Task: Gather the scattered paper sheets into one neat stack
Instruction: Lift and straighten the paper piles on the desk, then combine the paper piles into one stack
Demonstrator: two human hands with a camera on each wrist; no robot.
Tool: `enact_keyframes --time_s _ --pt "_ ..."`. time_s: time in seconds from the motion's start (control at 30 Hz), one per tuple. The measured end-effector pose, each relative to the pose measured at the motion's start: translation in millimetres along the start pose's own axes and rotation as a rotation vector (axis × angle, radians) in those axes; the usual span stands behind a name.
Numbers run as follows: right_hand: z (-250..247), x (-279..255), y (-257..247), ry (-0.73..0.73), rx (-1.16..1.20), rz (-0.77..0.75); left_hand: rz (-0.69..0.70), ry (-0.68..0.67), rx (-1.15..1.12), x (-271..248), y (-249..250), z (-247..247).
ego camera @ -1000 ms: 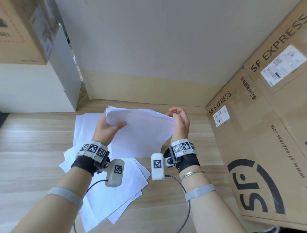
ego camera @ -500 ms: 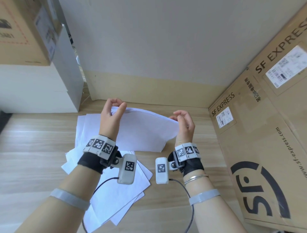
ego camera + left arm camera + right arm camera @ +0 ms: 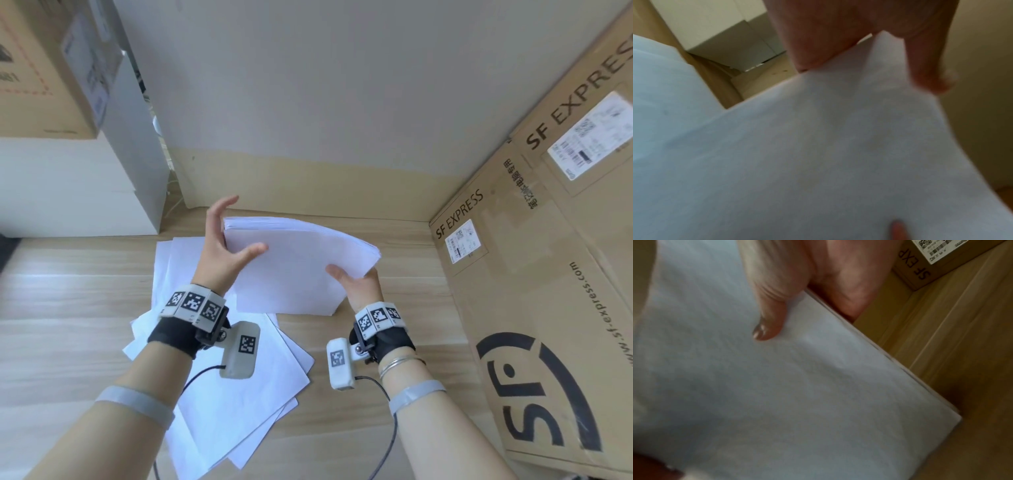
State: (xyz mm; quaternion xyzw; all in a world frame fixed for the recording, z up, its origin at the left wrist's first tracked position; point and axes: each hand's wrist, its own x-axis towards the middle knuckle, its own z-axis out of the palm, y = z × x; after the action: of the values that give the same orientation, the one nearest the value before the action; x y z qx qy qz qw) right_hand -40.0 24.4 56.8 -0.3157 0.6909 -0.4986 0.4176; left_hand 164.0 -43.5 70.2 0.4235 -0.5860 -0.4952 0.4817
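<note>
I hold a stack of white paper sheets [image 3: 294, 270] on edge above the wooden table [image 3: 68, 308]. My left hand [image 3: 228, 240] lies against the stack's left edge, fingers straight and pointing up, thumb resting on the front sheet. My right hand [image 3: 356, 284] pinches the lower right edge, thumb on the front and fingers behind. The right wrist view shows that thumb [image 3: 768, 318] on the stack [image 3: 797, 386]. Paper [image 3: 818, 146] fills the left wrist view. Several loose sheets [image 3: 239, 394] lie fanned on the table beneath my left forearm.
Large SF Express cardboard boxes [image 3: 548, 274] stand along the right side of the table. A white cabinet [image 3: 68, 188] with a cardboard box [image 3: 44, 68] on top is at the left. A wall closes the back.
Both hands pinched the stack's top corners before. The left hand has since opened flat against the left edge, and the right hand has slid down to the lower right edge.
</note>
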Motion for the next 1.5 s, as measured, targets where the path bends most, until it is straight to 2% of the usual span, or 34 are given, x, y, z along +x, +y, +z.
enact_keyframes --time_s 0.07,0.13,0.3,0.43,0.57,0.73,0.8,0.87,0.93,1.0,1.1,1.27,1.4,1.5 --pt "1.3 -0.8 0.7 0.029 -0.021 0.015 -0.147 -0.068 0.056 -5.3 -17.8 -3.7" --pt "0.3 -0.7 -0.6 0.065 -0.004 0.004 -0.269 -0.04 0.072 -8.6 -32.7 -2.1" --pt "-22.7 -1.9 11.8 0.097 0.017 -0.034 -0.349 -0.056 -0.014 -10.3 -42.1 12.2" --pt "-30.0 -1.4 38.0 0.017 -0.069 0.099 -0.471 -0.126 0.146 -18.0 -54.3 22.7" --pt "-20.5 1.6 68.1 0.006 -0.153 0.252 -0.54 -0.083 0.226 -23.1 -63.5 28.5" --pt "-17.7 11.0 73.1 0.051 -0.187 0.243 -0.598 -0.044 0.244 -18.3 -69.0 28.3" --pt "-23.0 14.9 78.1 0.033 -0.249 0.229 -0.674 -0.078 0.418 -22.5 -84.0 17.4" --pt "-30.8 16.3 85.3 0.036 -0.289 0.262 -0.854 -0.109 0.73 -34.2 -99.3 -0.7" --pt "-40.7 16.4 92.6 0.087 -0.302 0.324 -1.058 -0.102 0.938 -51.9 -109.0 -19.1" --pt "-49.1 15.0 100.6 0.124 -0.276 0.36 -1.146 -0.09 1.067 -69.9 -116.5 -31.5" --pt "-53.7 12.1 110.7 0.159 -0.222 0.378 -1.172 -0.071 1.144 -87.3 -126.4 -40.9" --pt "-54.8 8.6 116.9 0.18 -0.22 0.366 -1.163 -0.082 1.142 -83.2 -125.5 -41.7" --pt "-57.9 5.8 117.3 0.18 -0.208 0.343 -0.991 -0.057 1.024 -75.6 -124.2 -43.3" --pt "-64.4 4.3 117.4 0.193 -0.198 0.329 -0.839 -0.013 1.017 -71.6 -120.3 -41.5"
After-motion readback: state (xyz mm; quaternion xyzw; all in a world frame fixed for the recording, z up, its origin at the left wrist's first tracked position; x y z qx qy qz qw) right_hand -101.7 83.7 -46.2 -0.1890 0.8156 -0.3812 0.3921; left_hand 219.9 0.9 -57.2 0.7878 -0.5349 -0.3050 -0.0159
